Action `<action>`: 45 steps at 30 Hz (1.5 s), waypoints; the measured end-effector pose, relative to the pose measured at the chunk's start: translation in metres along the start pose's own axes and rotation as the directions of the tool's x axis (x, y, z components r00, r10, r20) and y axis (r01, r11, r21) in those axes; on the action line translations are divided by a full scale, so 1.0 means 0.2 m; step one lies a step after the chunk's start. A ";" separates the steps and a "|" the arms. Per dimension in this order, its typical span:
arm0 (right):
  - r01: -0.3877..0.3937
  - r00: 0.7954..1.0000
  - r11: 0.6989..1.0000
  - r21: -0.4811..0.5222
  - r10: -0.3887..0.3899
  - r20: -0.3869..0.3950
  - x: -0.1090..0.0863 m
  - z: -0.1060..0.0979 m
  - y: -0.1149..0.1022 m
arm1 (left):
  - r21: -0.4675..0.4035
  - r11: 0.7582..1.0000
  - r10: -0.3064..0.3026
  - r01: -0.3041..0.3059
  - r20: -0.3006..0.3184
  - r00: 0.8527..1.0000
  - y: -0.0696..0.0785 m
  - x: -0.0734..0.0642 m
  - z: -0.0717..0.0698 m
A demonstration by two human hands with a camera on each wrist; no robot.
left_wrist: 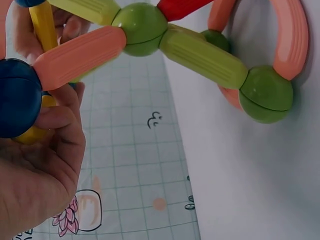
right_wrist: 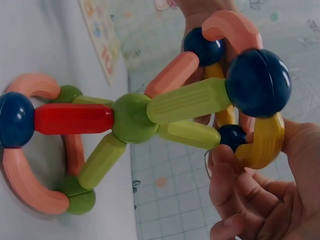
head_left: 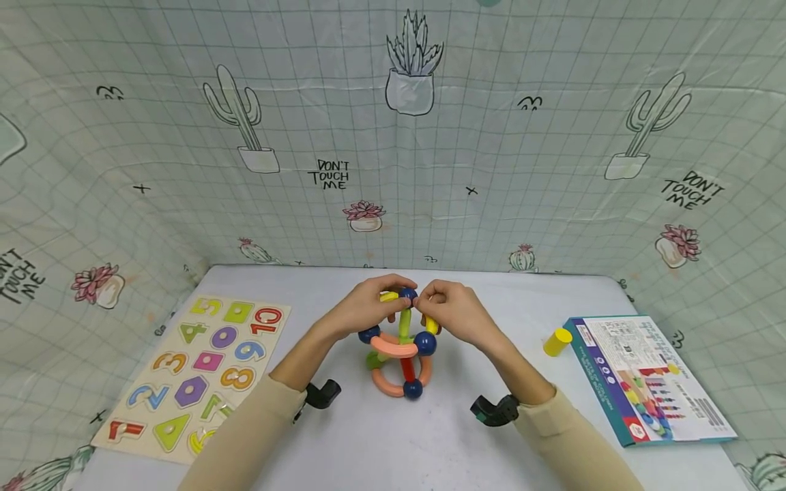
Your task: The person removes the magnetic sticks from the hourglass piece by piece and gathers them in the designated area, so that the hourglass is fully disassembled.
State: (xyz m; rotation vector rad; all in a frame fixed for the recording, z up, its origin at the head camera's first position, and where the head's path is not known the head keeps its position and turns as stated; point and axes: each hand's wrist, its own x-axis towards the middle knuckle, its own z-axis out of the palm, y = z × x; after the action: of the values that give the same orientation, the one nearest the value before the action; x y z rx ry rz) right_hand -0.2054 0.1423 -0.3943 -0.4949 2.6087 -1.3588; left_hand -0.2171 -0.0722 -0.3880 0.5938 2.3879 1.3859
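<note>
A model of magnetic balls and rods stands upright on the table, with a green ball (right_wrist: 135, 117) at its core and a red rod (right_wrist: 74, 119) running to a blue ball (head_left: 413, 389) low down. Around its top, my left hand (head_left: 362, 307) grips a yellow curved rod (head_left: 389, 296) beside the far blue ball (head_left: 408, 294). From the other side, my right hand (head_left: 457, 310) pinches another yellow curved rod (right_wrist: 267, 142) where it meets that far ball (right_wrist: 233, 136). Salmon curved rods (head_left: 393, 348) link the nearer blue balls (head_left: 425, 343).
On the left lies a number-and-shape puzzle board (head_left: 202, 368). A teal-edged toy box (head_left: 651, 378) lies on the right, with a yellow cylinder (head_left: 557, 342) beside its left edge. A patterned cloth (head_left: 393, 150) rises behind the table.
</note>
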 end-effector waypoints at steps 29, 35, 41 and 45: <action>0.066 0.994 0.998 -0.004 -0.066 -0.087 0.03 0.03 0.05 | -0.026 0.999 -0.041 0.039 -0.049 0.998 -0.02 -0.01 0.02; 0.069 0.994 0.998 -0.009 -0.070 -0.090 0.03 0.03 0.04 | -0.034 0.999 -0.042 0.040 -0.048 0.998 -0.03 -0.01 0.02; 0.089 0.987 0.994 -0.061 -0.096 -0.126 0.02 0.04 0.04 | -0.037 0.998 -0.043 0.041 -0.040 0.998 -0.03 -0.02 0.02; 0.097 0.976 0.984 -0.151 -0.123 -0.180 0.02 0.04 0.05 | -0.036 0.998 -0.048 0.046 -0.049 0.998 -0.02 -0.02 0.01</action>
State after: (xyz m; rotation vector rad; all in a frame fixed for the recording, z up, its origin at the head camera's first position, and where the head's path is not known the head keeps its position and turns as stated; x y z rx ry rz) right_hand -0.2097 0.1394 -0.4062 -0.5643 2.8871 -1.3181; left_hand -0.2131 -0.0749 -0.3931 0.4963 2.3947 1.4357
